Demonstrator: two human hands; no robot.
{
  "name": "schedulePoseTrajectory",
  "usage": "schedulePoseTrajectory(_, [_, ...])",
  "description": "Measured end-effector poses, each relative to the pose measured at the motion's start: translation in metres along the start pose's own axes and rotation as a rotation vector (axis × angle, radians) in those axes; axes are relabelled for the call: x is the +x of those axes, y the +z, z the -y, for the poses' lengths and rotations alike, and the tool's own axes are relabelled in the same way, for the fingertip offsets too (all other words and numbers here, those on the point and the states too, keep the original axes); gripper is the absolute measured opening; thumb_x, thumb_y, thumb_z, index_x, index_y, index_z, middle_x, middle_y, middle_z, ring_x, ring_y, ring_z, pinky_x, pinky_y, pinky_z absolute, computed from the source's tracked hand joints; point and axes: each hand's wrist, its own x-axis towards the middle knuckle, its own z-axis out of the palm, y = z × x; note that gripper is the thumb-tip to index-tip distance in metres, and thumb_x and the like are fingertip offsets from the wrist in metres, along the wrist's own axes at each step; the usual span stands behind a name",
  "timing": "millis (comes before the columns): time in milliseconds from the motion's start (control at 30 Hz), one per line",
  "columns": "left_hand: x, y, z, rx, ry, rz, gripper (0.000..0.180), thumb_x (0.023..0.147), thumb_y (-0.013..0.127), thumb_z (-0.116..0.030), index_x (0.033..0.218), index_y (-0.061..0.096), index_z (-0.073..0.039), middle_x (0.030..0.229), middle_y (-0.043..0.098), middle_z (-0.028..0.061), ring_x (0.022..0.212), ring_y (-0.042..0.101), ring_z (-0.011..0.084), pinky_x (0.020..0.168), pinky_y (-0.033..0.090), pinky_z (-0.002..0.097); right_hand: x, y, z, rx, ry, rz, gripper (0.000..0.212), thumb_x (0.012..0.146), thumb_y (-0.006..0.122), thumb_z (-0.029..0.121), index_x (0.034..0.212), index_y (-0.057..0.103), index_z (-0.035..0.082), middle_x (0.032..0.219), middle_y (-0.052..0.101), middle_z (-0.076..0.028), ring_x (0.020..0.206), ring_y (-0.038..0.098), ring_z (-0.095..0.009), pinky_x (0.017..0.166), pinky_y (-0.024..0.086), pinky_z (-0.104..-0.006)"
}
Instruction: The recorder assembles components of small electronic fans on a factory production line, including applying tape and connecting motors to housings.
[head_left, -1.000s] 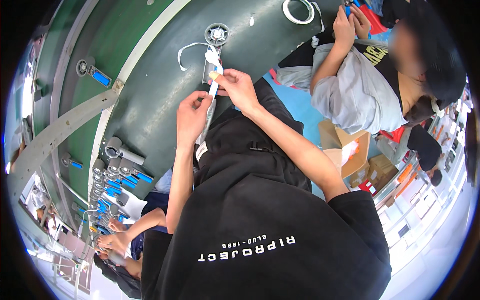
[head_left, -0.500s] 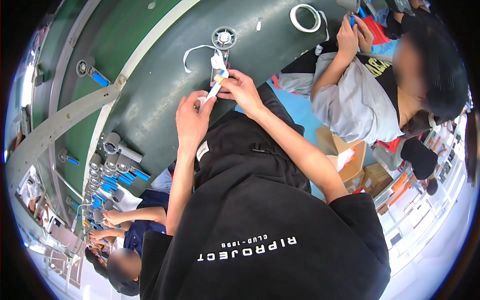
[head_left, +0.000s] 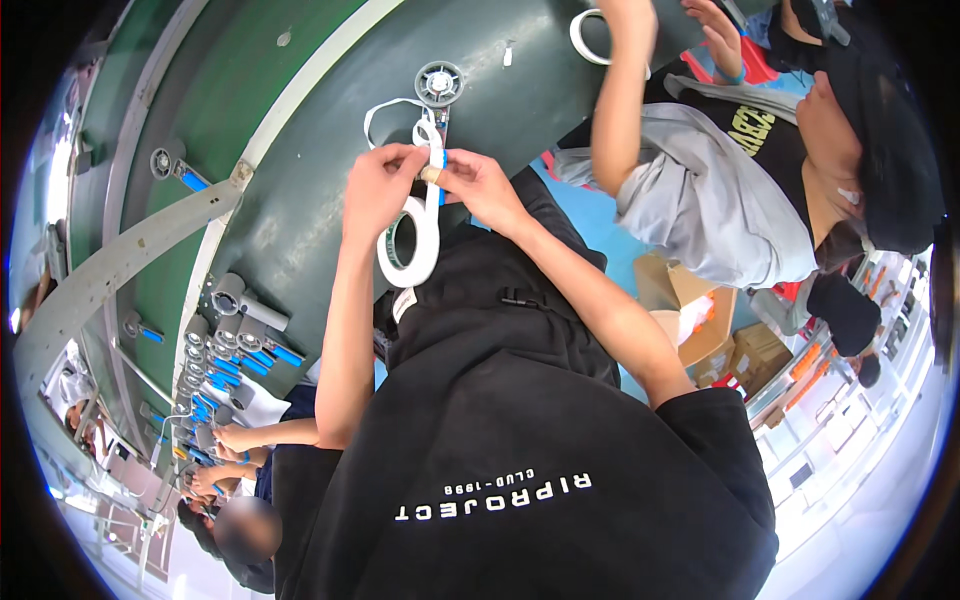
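Observation:
My left hand (head_left: 376, 192) pinches a strip of white tape between thumb and fingertips. From that strip the white tape roll (head_left: 426, 258) hangs below my hands, at the table's edge. My right hand (head_left: 486, 190), a tan cover on its thumb, grips the blue handle of a small device along with the tape. That device's grey round head (head_left: 439, 84), with a spoked, fan-like face, points away from me. Between head and handle, thin wires and a narrow body show in part. A looped tail of white tape (head_left: 369, 122) curls beside it. My fingers hide much of the handle.
Many similar grey-and-blue devices (head_left: 238, 330) stand grouped at the left, near a co-worker's hands (head_left: 235, 437). On the right, another person's arm (head_left: 622, 110) reaches across the table beside a second white tape roll (head_left: 588, 38). A metal rail (head_left: 140, 235) borders the green belt.
My left hand has moved up to meet the right, and the tape roll now hangs down in full view. The co-worker on the right has swung an arm over the table.

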Motion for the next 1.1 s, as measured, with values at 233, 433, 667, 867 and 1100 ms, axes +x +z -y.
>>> schedulePoseTrajectory(233, [0.008, 0.005, 0.007, -0.057, 0.045, 0.032, 0.016, 0.082, 0.066, -0.013, 0.088, 0.067, 0.001, 0.077, 0.064, 0.0017, 0.073, 0.054, 0.006, 0.067, 0.042, 0.0221, -0.002, -0.002, -0.002, -0.149, 0.016, -0.073, 0.034, 0.08, 0.073, 0.027, 0.1, 0.064, 0.0, 0.073, 0.062, -0.001, 0.061, 0.055, -0.006, 0.057, 0.049, -0.0225])
schedulePoseTrajectory(433, [-0.009, 0.006, 0.032, -0.569, 0.086, 0.032, 0.009, 0.089, 0.057, -0.01, 0.089, 0.06, -0.002, 0.082, 0.06, 0.0003, 0.072, 0.05, 0.0062, 0.068, 0.039, 0.0213, 0.002, -0.01, -0.004, 0.099, 0.08, 0.003, 0.033, 0.082, 0.07, 0.027, 0.102, 0.062, 0.002, 0.083, 0.065, -0.002, 0.068, 0.06, -0.007, 0.06, 0.052, -0.0239])
schedulePoseTrajectory(667, [-0.016, 0.006, 0.016, -0.489, -0.041, 0.026, 0.015, 0.089, 0.059, -0.016, 0.091, 0.063, -0.001, 0.077, 0.059, -0.0028, 0.067, 0.044, 0.0036, 0.063, 0.036, 0.0204, 0.003, -0.012, -0.004, -0.065, 0.101, 0.079, 0.033, 0.084, 0.069, 0.025, 0.106, 0.06, 0.003, 0.089, 0.065, -0.002, 0.077, 0.062, -0.008, 0.062, 0.053, -0.0244])
schedulePoseTrajectory(867, [-0.011, 0.011, 0.016, -0.464, -0.028, 0.054, 0.015, 0.087, 0.062, -0.015, 0.093, 0.064, -0.001, 0.074, 0.059, -0.0039, 0.068, 0.047, 0.0021, 0.059, 0.035, 0.0185, 0.0, -0.011, -0.001, -0.086, 0.119, 0.038, 0.034, 0.084, 0.069, 0.026, 0.106, 0.06, 0.002, 0.09, 0.065, -0.003, 0.081, 0.062, -0.009, 0.064, 0.054, -0.0253])
schedulePoseTrajectory(1100, [-0.022, 0.013, 0.023, -0.572, 0.053, -0.003, 0.011, 0.087, 0.062, -0.012, 0.092, 0.061, -0.002, 0.08, 0.058, -0.0035, 0.068, 0.047, 0.0027, 0.061, 0.035, 0.0191, -0.002, -0.011, 0.006, 0.153, 0.209, 0.08, 0.041, 0.091, 0.056, 0.042, 0.108, 0.06, 0.005, 0.094, 0.06, -0.003, 0.085, 0.06, -0.013, 0.076, 0.055, -0.032])
